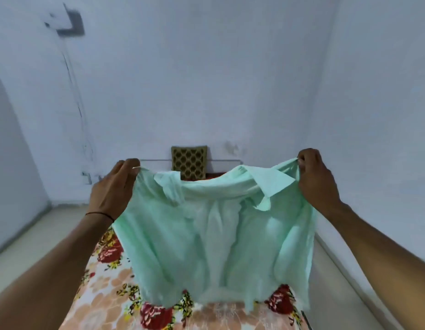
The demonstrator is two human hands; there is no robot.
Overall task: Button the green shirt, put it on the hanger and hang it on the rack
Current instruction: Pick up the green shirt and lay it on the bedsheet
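Hanging between both hands, green shirt (216,236) spread open in air, collar up top. Left hand (113,189) pinches one shoulder edge, right hand (317,177) pinches the other, hands well apart. Floral bedsheet (111,294) below hands, patterned cushion (189,166) beyond, vs wall.

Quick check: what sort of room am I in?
Probably a bedroom: a bed covered by a floral sheet lies under the held-up green shirt, a patterned cushion stands at its far end, and plain painted walls close it in.
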